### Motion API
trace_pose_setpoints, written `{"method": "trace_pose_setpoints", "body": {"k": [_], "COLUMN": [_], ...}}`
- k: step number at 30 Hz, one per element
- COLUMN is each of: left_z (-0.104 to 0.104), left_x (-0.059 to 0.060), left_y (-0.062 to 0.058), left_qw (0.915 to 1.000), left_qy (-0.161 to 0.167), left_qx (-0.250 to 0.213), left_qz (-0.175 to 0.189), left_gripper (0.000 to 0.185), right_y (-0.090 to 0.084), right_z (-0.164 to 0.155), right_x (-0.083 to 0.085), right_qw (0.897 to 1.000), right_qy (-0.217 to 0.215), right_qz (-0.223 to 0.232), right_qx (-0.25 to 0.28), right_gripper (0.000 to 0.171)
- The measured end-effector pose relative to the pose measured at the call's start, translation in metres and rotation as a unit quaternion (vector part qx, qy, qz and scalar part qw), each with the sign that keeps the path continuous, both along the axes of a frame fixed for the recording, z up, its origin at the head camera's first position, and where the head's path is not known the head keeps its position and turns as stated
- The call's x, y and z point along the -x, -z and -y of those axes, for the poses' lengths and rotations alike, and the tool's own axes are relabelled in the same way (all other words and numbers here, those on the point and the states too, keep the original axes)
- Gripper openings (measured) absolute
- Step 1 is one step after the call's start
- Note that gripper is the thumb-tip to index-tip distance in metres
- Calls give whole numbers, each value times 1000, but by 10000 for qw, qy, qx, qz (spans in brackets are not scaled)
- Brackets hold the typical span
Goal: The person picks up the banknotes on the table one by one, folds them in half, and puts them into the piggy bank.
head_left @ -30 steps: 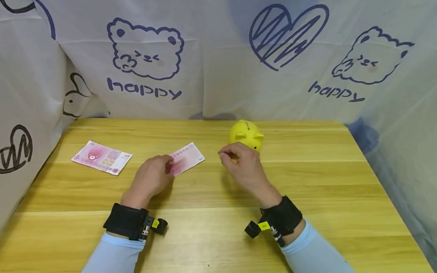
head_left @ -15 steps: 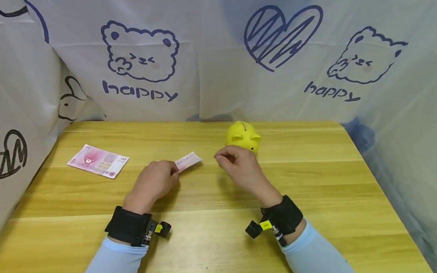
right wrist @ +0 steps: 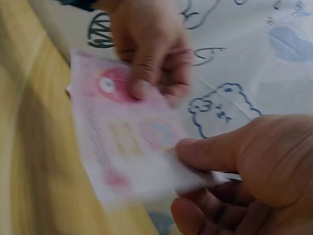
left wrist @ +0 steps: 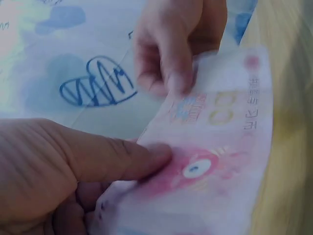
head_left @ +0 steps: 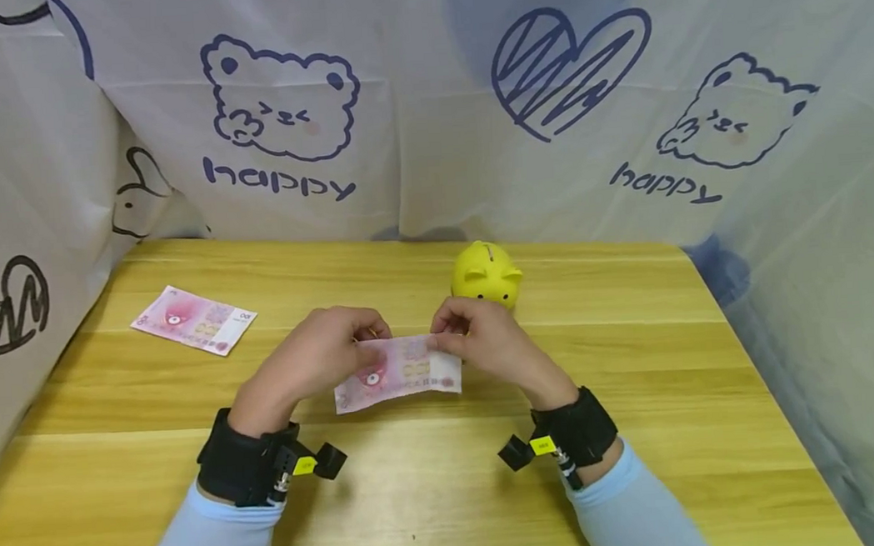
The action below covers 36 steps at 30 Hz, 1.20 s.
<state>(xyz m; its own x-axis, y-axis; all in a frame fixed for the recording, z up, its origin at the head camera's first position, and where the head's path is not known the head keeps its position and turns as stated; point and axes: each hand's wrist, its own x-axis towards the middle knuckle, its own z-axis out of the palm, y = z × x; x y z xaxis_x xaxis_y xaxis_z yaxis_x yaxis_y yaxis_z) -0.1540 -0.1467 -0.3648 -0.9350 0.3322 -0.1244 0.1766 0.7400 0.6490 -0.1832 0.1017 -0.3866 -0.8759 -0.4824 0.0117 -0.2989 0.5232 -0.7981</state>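
Between my two hands hangs a pink play banknote (head_left: 413, 370) with a bear's face on it. My left hand (head_left: 325, 351) pinches its upper edge near the bear, thumb laid over the printed side in the left wrist view. Near the pale end of the same edge, my right hand (head_left: 489, 341) pinches it between thumb and curled fingers, as the right wrist view shows. The note's lower edge hangs loose and slightly bowed. Just behind my right hand sits a yellow piggy bank (head_left: 485, 272) with a slot on top, its lower front partly hidden.
A second pink banknote (head_left: 194, 319) lies flat at the left of the wooden table (head_left: 420, 491). White cloth (head_left: 429, 140) printed with bears and hearts hangs behind the table and along both sides.
My left hand has lifted the banknote off the table, turned its bear side into view and brought it right. My right hand, holding nothing before, now grips the other end.
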Motion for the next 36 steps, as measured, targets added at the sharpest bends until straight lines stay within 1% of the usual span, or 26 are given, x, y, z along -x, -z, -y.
{"method": "trace_pose_setpoints", "body": {"k": [3,4,6,8,10,11,13,15,17,18,20,21,22,23,25,26,27,28,30,33,35,36], "left_z": [11,14,19,21,22,22,20,17,13,10,3,-1,-5,-8,-15,-17,-19,-20,-22,-25,-27,-27], "left_x": [1,1,1,1,2,2,3,4,5,4,4,4,4,4,5,5,5,6,6,6,5,4], "left_y": [-1,-2,-2,-3,-4,-4,-4,-3,-2,0,3,5,7,8,12,13,14,16,18,19,19,19], "left_qw": [9997,9993,9982,9963,9928,9906,9854,9798,9792,9806,9834,9853,9863,9859,9811,9764,9682,9580,9334,8962,8793,8750], "left_qy": [-59,-85,-115,-124,-223,-295,-456,-533,-430,-318,-72,-7,-27,-126,-496,-735,-975,-1196,-1493,-1614,-1616,-1621], "left_qx": [-234,-326,-503,-679,-925,-1078,-1403,-1697,-1726,-1658,-1501,-1407,-1371,-1414,-1677,-1864,-2151,-2457,-3111,-3957,-4289,-4368], "left_qz": [53,136,308,507,723,782,844,911,972,994,1020,964,919,885,826,803,824,870,988,1190,1292,1315], "left_gripper": [6,7,8,11,12,12,13,13,13,13,15,15,16,15,14,14,15,16,19,27,29,29], "right_y": [-4,-5,-6,-6,-7,-7,-8,-9,-10,-10,-10,-10,-10,-10,-9,-9,-8,-8,-7,-7,-7,-8], "right_z": [-6,-7,-9,-11,-12,-13,-14,-16,-19,-20,-21,-21,-20,-19,-17,-15,-13,-12,-8,-4,-3,-3], "right_x": [1,2,2,2,3,3,4,5,5,5,4,4,4,3,3,4,4,4,3,0,-1,-2], "right_qw": [9994,9992,9991,9991,9986,9981,9965,9940,9917,9911,9920,9929,9935,9935,9917,9899,9878,9860,9833,9830,9825,9818], "right_qy": [-58,-50,38,209,404,479,599,724,828,865,865,825,792,784,852,902,943,976,930,727,678,695], "right_qz": [293,337,288,132,-50,-71,-18,28,37,-4,-130,-173,-205,-225,-197,-150,-74,21,307,663,721,707], "right_qx": [182,232,302,330,348,380,575,822,979,1008,915,844,792,796,947,1084,1234,1350,1536,1550,1578,1622], "right_gripper": [7,6,5,6,11,15,19,20,14,12,9,9,9,11,16,19,22,25,28,28,27,27]}}
